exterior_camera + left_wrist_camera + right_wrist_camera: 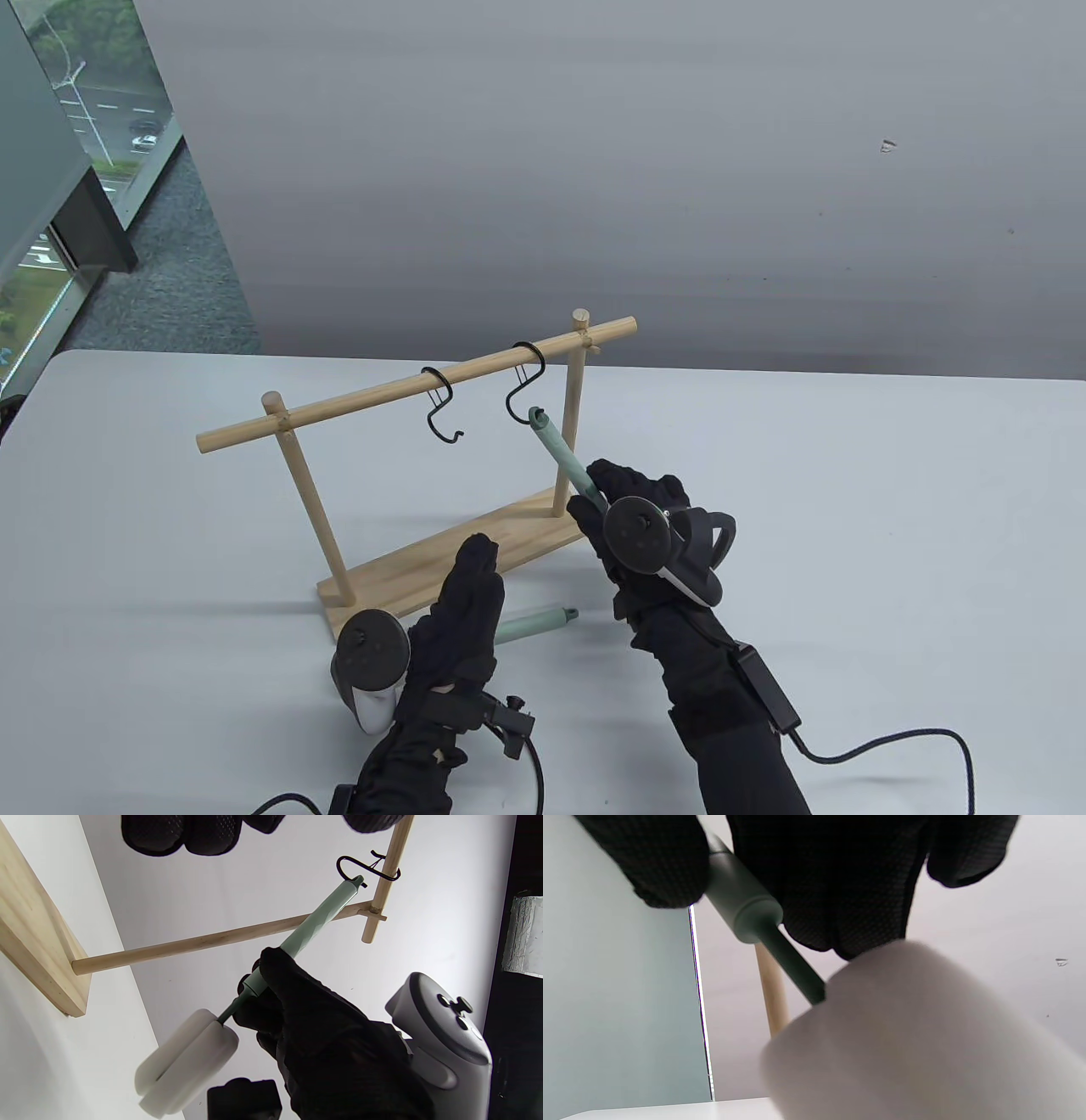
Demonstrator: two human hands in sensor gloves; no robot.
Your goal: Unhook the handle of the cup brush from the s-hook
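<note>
Our right hand (632, 518) grips the brush handle (560, 454), its tip at the s-hook (524, 382); our left hand (462, 611) hovers spread.

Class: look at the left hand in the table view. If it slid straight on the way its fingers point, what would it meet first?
Probably the pale wooden base board of the rack: the black-gloved left hand points up-table at it. Depth is unclear.

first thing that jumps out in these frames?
The right hand gripping the mint-green cup brush, its handle slanting up to the right-hand S-hook on the wooden rack, with the tip at the hook's lower curl. The brush's white sponge head fills the right wrist view. Near the table's front edge, the left hand hovers by a second green handle lying flat.
</note>
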